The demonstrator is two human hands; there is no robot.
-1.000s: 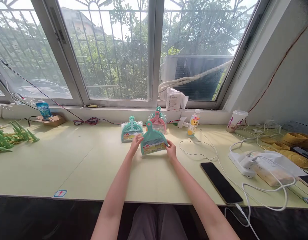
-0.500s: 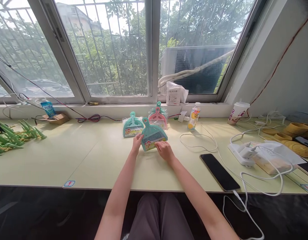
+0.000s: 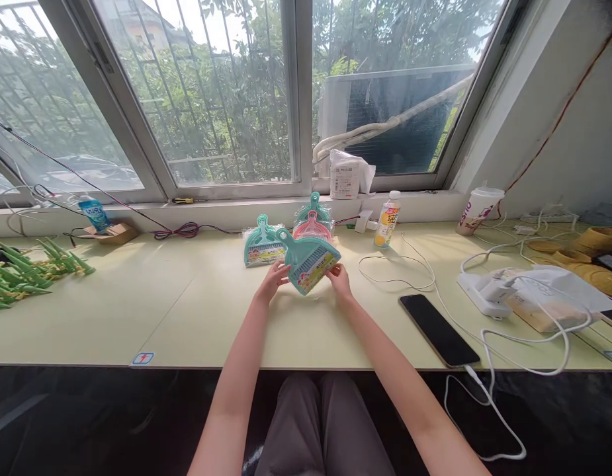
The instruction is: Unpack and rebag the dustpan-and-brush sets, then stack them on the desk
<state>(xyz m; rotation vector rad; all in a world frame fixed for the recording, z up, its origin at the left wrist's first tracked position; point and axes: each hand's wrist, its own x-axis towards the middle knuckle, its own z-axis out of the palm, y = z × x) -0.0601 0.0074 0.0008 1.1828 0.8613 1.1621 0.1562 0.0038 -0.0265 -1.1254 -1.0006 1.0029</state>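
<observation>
Between my hands a green dustpan with a brush is held tilted above the table, its handle pointing up and left. A clear wrapper and a printed label cover its lower part. My left hand grips the left edge. At the lower right corner my right hand pinches the pack, its fingertips partly behind it. Behind to the left lies another green dustpan set. A pink dustpan set rests behind the held one, with one more green set at its back.
Right of the sets stands a drink bottle. A phone lies near the front edge beside white cables and a power strip. A paper cup is at the back right. Green artificial stems lie at the far left.
The held dustpan set has turned, its right side rising and its handle leaning further left. My right hand has shifted from the front of the label to the lower right corner.
</observation>
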